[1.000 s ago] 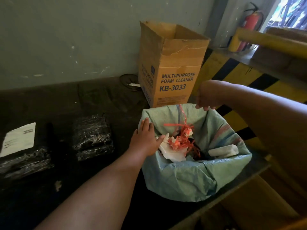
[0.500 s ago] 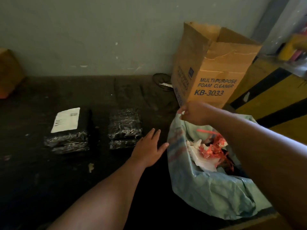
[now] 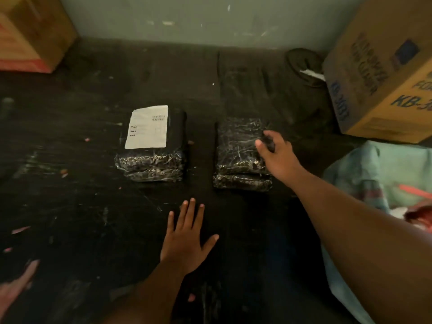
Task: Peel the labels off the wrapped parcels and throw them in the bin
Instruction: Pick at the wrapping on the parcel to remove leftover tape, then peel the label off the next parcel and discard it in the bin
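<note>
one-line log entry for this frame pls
left hand: open, flat on table | right hand: fingers curled on unlabelled parcel | label: on left parcel | bin: right

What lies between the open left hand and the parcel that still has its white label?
In the head view, only bare dark table surface separates the left hand from the labelled parcel; nothing else sits there.

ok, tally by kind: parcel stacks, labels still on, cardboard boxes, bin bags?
Wrapped parcel stacks: 2, the left stack and the right stack; each looks like two parcels
White labels still on: 1, the label on the left stack
Cardboard boxes: 2, foam cleaner box and orange box
Bin bags: 1, the bin bag
Total: 6
</note>
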Available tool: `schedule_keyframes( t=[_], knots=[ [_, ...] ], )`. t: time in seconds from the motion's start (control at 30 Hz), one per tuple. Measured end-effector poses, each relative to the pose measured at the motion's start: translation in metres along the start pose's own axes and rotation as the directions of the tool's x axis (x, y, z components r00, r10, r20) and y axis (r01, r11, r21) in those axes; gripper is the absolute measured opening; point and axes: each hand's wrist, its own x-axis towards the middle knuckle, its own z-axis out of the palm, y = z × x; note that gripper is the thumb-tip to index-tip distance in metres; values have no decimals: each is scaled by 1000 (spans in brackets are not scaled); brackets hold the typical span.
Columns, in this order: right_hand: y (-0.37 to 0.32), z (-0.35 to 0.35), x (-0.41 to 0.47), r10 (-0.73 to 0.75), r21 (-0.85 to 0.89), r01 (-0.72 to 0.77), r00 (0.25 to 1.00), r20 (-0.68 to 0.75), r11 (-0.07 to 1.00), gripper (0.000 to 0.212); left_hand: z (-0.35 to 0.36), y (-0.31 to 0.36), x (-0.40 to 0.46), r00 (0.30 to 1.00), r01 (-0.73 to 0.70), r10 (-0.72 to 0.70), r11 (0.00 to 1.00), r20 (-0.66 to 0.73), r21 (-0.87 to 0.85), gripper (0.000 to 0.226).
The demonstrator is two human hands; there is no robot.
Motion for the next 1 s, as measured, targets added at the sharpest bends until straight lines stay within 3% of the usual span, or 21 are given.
schedule_keyframes(
  t=[0.2,0.4,0.57,0.77,0.83,1.0],
  knots=[
    [12,18,12,45,290,-25,997,-62,957,58,6,-4,0,999,-18,18,1000,-38,-10,90],
    [12,17,-2,-7,379,52,993,-118,924,60,5,-3,-1,999,-14,14,1000,-35,-4,91],
    [33,13,-60,22,511,63,987,-158,857,56,9,0,-7,999,1,1,999,-46,38,88],
    [64,25,-163,77,680,15,992,-105,733,54,27,0,-43,997,-4,4,1000,-77,7,83],
    [81,38,-191,101,694,-10,991,-91,720,54,34,1,-56,995,10,-11,1000,-98,-6,80],
    [121,71,-235,107,574,-61,993,-47,816,55,46,0,-74,988,12,-17,999,-152,-37,71]
  ],
)
